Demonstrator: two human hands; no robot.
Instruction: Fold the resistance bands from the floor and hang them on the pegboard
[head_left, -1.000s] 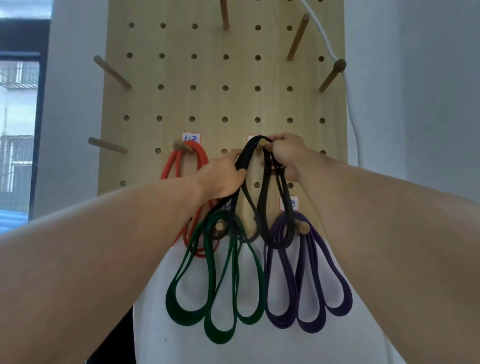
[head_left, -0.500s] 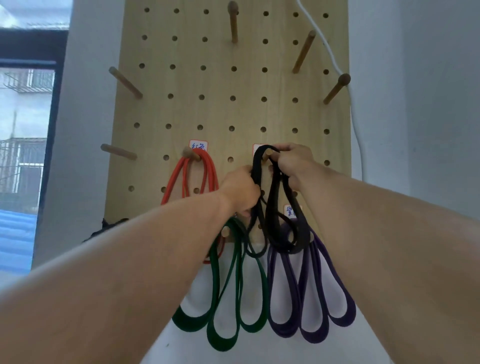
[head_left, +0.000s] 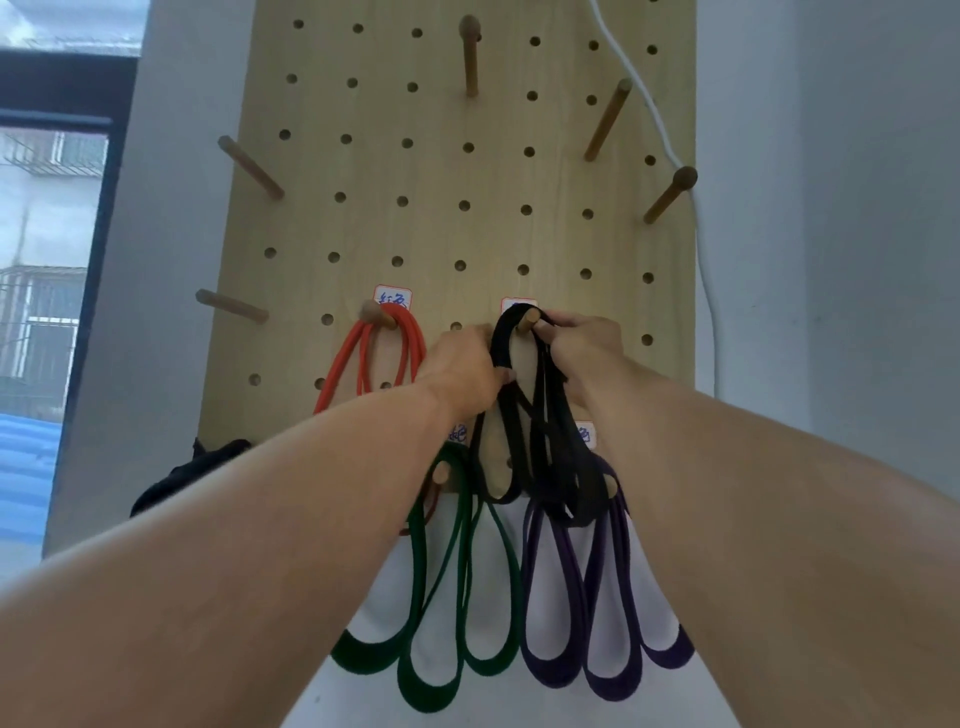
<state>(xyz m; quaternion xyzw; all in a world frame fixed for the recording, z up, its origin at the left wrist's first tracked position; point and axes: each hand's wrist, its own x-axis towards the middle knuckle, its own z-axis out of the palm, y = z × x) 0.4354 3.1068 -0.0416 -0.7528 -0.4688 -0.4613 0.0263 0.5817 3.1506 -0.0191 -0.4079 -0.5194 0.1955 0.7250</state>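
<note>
A wooden pegboard (head_left: 467, 208) fills the view ahead. A folded black band (head_left: 519, 415) is looped over a labelled peg (head_left: 527, 321) near the board's middle. My left hand (head_left: 462, 369) pinches the band's left strands just below the peg. My right hand (head_left: 582, 348) grips its right strands beside the peg tip. A red band (head_left: 363, 358) hangs on the peg to the left. Lower down, a green band (head_left: 441, 597) and a purple band (head_left: 587, 597) hang from their own pegs, partly behind my arms.
Bare wooden pegs (head_left: 249, 166) stick out from the board's upper and left parts. A white cable (head_left: 701, 218) runs down the wall along the right edge. A window (head_left: 47, 260) is at left. Something dark (head_left: 192, 473) lies behind my left forearm.
The view has shifted so the board sits lower and more to the right in frame. Both hands stay on the black band at its peg; the left hand has slid slightly lower.
</note>
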